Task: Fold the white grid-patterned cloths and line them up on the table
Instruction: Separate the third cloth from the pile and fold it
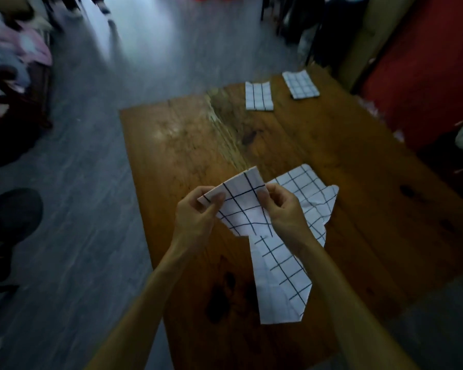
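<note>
A white grid-patterned cloth (245, 209) is lifted above the near middle of the wooden table (177, 145). My left hand (198, 214) pinches its left edge and my right hand (284, 209) pinches its right edge. Its lower part (281, 279) hangs down to the table. Another unfolded grid cloth (313, 193) lies flat just right of my hands, partly hidden by my right hand. Two folded grid cloths rest side by side at the far end of the table: one (259, 96) on the left, one (300, 84) on the right.
The table's left edge borders grey floor (91, 182). A red panel (422, 70) stands along the far right. A rack of clothes (14, 57) is at the far left. A dark shape (14, 217) sits on the floor at left.
</note>
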Tool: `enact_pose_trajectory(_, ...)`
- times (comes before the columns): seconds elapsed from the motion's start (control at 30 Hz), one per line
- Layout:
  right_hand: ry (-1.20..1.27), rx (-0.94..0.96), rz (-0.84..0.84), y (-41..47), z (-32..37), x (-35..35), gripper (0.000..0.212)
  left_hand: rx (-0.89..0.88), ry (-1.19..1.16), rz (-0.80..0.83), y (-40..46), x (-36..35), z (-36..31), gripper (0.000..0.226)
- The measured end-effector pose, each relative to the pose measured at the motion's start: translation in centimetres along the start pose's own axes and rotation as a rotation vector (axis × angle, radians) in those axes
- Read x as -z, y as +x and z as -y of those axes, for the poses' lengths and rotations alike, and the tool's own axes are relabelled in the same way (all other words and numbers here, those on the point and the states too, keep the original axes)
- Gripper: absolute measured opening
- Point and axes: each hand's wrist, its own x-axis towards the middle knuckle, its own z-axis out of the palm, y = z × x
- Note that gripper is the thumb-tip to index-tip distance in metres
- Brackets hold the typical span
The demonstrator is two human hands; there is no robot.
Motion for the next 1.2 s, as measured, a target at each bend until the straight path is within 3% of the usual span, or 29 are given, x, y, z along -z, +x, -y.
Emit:
enact_pose_trajectory(0.2, 0.059, 0.202, -0.066, -5.9, 7.9, -3.1, 0.025, -0.195, -0.126, -0.099, -3.7, 3.6, -8.5, 0.004)
enact_pose_trajectory(0.4, 0.107, 0.401, -0.217, -10.7, 14.3, -5.2, 0.015, -0.463, -0.04, -0.102, -6.9, 6.0, -14.6, 0.014)
enact_pose_trajectory(0.57, 0.172, 0.43, -0.247, -13.9, 17.4, -5.4, 0.041, -0.59, 0.041, -0.176, -9.3, 6.9, -17.9, 0.016)
enact_pose_trajectory(0.93, 0.269, 0.461, -0.254, -18.8, 20.0, 2.2, 0.017, -0.667, 0.16, -0.23, -13.2, 0.8, -22.6, 0.039)
enact_pose_trajectory(1.2, 0.35, 0.471, -0.344, -21.5, 19.5, 9.8, 0.014, -0.683, 0.105, -0.144, -15.3, -7.7, -24.4, 0.035)
